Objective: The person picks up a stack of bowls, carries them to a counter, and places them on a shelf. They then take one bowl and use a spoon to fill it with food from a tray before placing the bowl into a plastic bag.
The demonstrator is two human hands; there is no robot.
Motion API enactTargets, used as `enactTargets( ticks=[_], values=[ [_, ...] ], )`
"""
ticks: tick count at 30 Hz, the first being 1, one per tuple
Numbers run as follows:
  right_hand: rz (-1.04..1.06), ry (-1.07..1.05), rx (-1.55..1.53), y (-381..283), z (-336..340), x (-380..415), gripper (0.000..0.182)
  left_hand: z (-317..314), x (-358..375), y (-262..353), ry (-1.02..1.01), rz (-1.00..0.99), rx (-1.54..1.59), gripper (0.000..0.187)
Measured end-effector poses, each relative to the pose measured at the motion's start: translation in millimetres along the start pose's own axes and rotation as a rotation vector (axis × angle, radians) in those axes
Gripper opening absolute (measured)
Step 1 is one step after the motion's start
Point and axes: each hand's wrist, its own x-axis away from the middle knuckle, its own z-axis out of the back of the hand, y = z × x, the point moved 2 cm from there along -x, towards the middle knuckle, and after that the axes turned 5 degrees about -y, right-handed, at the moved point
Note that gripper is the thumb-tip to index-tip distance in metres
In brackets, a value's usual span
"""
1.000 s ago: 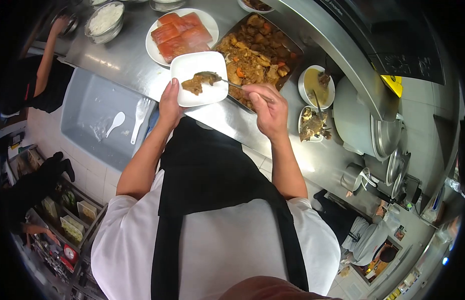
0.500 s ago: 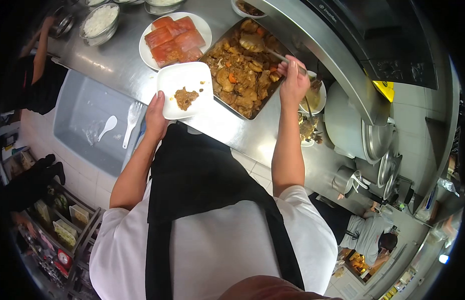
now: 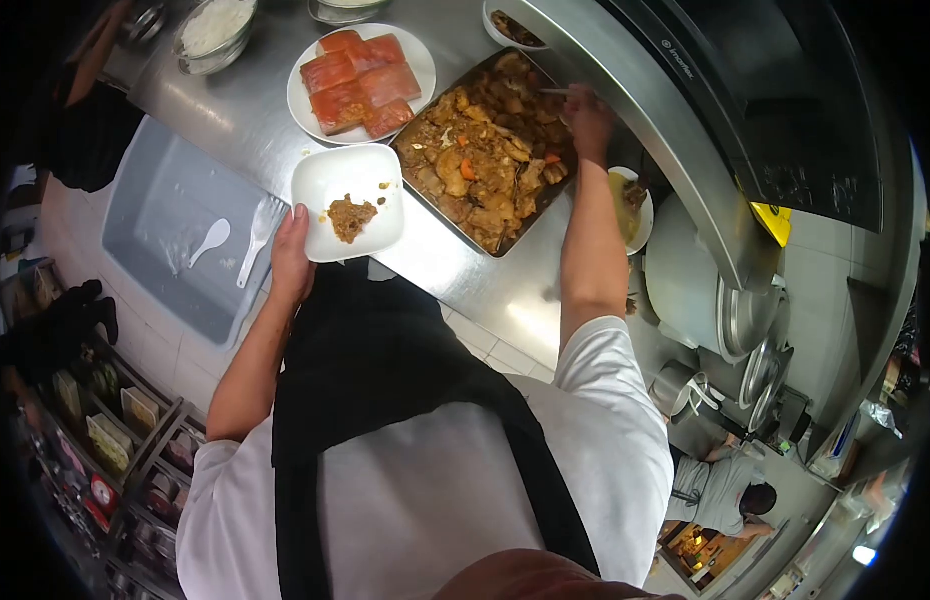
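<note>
My left hand grips the near-left edge of a square white dish, which carries a small mound of brown minced food. Beyond the dish stands a deep metal tray of brown stew with chunks of meat and carrot. Over the tray's far right side, my right hand is closed around the handle of a serving spoon. The spoon's head is hard to make out against the dark stew. A round white plate of orange-red blocks sits left of the tray.
A grey tub with a white spoon and a slotted server is at left. Rice bowls stand behind. A metal hood edge overhangs on the right, near a large pot. Other people work at both sides.
My right hand has moved farther away over the tray, and the spoon's food-laden head no longer shows clearly. The dish in my left hand has shifted slightly left and nearer to me.
</note>
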Motion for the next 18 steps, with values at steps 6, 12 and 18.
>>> enactTargets(
  ticks=[6, 12, 18],
  values=[
    [-0.063, -0.010, -0.286, 23, -7, -5, 0.027, -4, 9, 5, 0.018, 0.003, 0.009, 0.043],
    [-0.246, -0.039, -0.344, 39, -30, -13, 0.031, -6, 4, 0, 0.007, -0.019, 0.000, 0.043],
    [-0.099, -0.110, -0.244, 6, -11, -3, 0.030, -10, 6, 4, 0.033, -0.031, -0.010, 0.042]
  ],
)
